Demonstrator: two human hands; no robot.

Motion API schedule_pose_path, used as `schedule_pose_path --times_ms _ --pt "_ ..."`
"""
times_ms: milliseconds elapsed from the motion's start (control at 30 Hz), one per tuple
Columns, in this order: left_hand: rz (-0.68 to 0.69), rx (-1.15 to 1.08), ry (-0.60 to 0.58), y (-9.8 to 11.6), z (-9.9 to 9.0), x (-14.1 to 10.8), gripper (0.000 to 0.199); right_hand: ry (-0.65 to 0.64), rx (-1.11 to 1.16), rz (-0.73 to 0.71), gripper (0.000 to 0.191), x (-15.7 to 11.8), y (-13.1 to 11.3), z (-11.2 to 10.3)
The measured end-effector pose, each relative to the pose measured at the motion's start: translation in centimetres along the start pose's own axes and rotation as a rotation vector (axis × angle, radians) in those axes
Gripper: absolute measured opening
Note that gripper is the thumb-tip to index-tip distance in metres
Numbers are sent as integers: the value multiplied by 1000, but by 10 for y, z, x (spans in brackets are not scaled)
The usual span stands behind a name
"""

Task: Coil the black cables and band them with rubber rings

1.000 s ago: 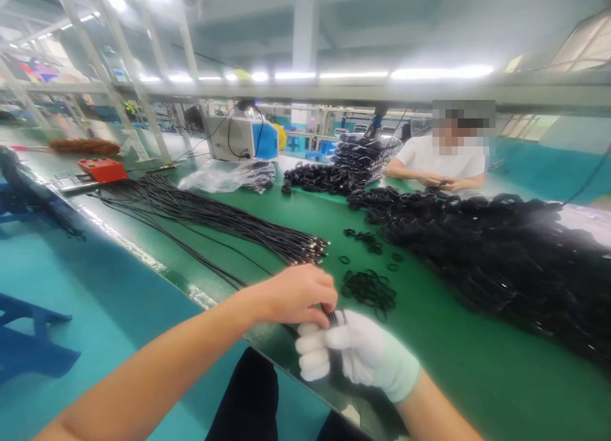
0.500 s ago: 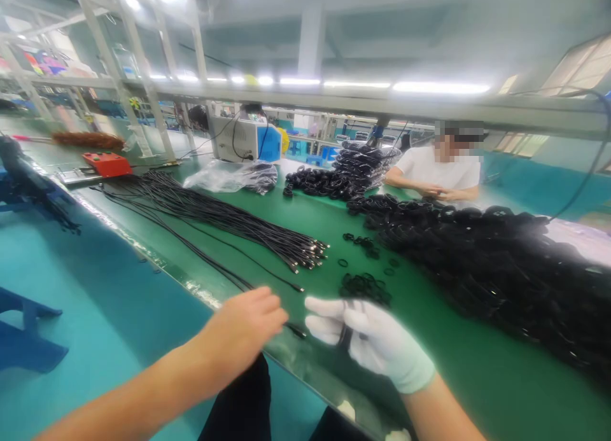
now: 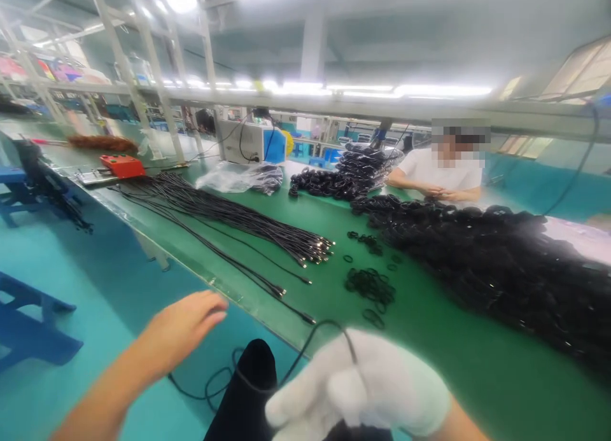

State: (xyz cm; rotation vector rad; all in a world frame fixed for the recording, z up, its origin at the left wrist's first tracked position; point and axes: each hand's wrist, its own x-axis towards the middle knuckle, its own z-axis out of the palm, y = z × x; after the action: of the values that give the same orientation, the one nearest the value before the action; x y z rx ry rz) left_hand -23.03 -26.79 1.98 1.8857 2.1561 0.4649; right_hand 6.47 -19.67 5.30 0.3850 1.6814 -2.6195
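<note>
And the black cable (image 3: 304, 350) loops over the gloved right hand (image 3: 365, 384), thumb folded onto it, slack dropping past the knee (image 3: 258, 364) off the bench (image 3: 453, 345). On the bare left hand (image 3: 188, 323), fingers sit together, any pinch unclear. Best play: steady the gloved grip, feed slack smoothly, no twists!

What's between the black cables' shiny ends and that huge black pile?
Small black rings lie there on the green table, in the head view.

Cable bundle (image 3: 238, 217) on table (image 3: 443, 345), left of ring pile (image 3: 370, 287).
</note>
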Motion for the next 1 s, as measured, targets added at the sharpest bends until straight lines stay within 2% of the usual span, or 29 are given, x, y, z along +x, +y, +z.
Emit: schedule_pose_path --times_ms 67,100,133,200,267,433,567,733,833,900,1000 --pt "229 -292 8 58 -5 21 32 -30 145 -60 61 4 3 2" --pt "353 -430 -69 84 -6 29 32 -34 226 -89 58 4 5 2" --pt "461 -551 -196 107 -5 35 32 -27 300 -111 54 2 7 2" --pt "571 -677 -397 140 2 43 28 26 385 -124 46 -6 13 0" --pt "592 -712 -516 158 11 48 23 72 423 -109 46 -16 21 -1" --pt "517 -776 -692 168 22 58 13 65 522 -133 48 -22 40 -6" --pt "550 -720 -598 170 16 63 9 26 539 -172 50 -16 43 -10" --pt "580 -785 -545 168 11 75 9 47 567 -214 87 -11 40 -18" --pt "561 -777 -542 165 12 81 9 77 570 -209 99 -8 40 -23" --pt "543 -775 -546 165 14 83 10 93 569 -203 98 -7 39 -24" --pt "528 -770 -543 166 16 85 10 45 558 -204 76 -4 37 -23"
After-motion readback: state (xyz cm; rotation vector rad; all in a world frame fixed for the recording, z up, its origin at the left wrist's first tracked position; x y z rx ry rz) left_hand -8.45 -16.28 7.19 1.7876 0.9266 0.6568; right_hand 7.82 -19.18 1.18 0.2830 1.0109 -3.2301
